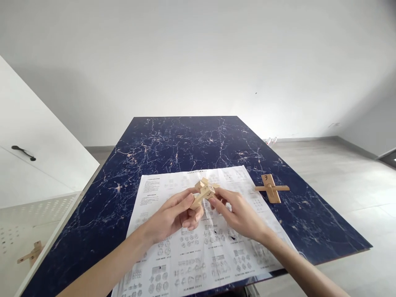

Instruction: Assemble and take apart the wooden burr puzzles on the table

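Note:
Between my two hands is a light wooden interlocking puzzle, made of notched sticks crossing one another, with dark marks drawn on some faces. My left hand pinches its lower left end between thumb and fingers. On the other side, my right hand grips its right end with thumb and index finger. The puzzle is held above a large printed instruction sheet with diagrams and small text. The fingers cover parts of the sticks, so how they lock together is partly hidden.
A second wooden piece, cross-shaped and marked, lies to the right of the sheet. All this is on a dark blue marbled table. At left stands a white cabinet with a black handle; another wooden cross shows at lower left.

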Tool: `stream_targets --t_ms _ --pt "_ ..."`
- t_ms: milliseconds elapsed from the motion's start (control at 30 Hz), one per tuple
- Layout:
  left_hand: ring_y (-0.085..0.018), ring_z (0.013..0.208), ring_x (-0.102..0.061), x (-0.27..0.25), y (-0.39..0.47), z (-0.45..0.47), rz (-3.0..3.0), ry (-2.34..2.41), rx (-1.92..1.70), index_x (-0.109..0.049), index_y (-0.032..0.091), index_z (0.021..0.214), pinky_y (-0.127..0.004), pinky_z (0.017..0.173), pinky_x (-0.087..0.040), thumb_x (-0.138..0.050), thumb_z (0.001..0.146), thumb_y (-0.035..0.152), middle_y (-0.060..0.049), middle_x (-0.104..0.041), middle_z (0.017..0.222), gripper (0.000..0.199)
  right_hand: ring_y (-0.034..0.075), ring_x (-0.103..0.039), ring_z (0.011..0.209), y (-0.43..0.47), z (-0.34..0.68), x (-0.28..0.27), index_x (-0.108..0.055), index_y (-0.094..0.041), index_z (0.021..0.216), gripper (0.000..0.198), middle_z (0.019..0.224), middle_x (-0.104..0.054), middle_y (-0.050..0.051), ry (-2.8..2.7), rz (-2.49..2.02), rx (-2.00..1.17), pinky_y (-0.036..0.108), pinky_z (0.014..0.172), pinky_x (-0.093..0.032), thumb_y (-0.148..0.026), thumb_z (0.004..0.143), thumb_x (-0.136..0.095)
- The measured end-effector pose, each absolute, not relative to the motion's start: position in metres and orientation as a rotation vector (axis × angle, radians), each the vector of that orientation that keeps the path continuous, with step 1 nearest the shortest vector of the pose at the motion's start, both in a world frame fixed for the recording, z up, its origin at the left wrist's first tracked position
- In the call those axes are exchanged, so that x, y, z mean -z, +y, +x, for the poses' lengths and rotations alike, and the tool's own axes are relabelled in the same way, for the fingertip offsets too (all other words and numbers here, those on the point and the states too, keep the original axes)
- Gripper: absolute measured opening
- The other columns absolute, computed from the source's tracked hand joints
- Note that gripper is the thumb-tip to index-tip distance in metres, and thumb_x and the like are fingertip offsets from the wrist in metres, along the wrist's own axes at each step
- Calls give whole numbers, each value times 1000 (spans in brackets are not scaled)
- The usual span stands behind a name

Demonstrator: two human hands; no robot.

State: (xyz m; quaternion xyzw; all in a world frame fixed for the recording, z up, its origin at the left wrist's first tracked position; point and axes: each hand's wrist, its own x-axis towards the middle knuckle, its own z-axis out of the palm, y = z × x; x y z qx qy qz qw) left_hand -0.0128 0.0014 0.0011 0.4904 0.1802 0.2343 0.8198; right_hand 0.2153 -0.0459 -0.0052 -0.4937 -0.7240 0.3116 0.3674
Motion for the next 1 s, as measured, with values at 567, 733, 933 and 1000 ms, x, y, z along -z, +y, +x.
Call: stream_targets --t_ms 567,733,933,1000 --pt "-17 46 -56 22 -1 -13 2209 1218 -793 -56 25 118 -26 54 -28 -64 101 37 9 -61 56 22 22 -68 71 -7 263 42 -64 -22 96 26 88 -74 4 -2060 -1690 -69 32 59 -37 -38 110 -49" --pt "-16 46 -55 25 0 -13 2377 1169 -731 -55 24 122 -27 53 -32 -62 103 41 8 -60 59 27 22 -68 73 -12 259 42 -66 -21 102 23 90 -73 5 -2078 -1618 -104 33 61 -40 -38 110 -52" --pt "-16 51 -56 27 0 -14 2502 1090 -680 -50 24 130 -28 55 -39 -65 103 46 7 -61 65 37 22 -69 78 -18 250 42 -67 -19 115 24 99 -74 7 -2165 -1464 -196 35 69 -48 -35 112 -49" --pt "-17 55 -59 28 0 -14 2521 1099 -658 -47 24 131 -29 55 -42 -66 102 50 6 -61 70 44 22 -71 83 -20 247 40 -67 -19 119 26 103 -74 8 -2198 -1404 -242 36 72 -51 -33 114 -46"
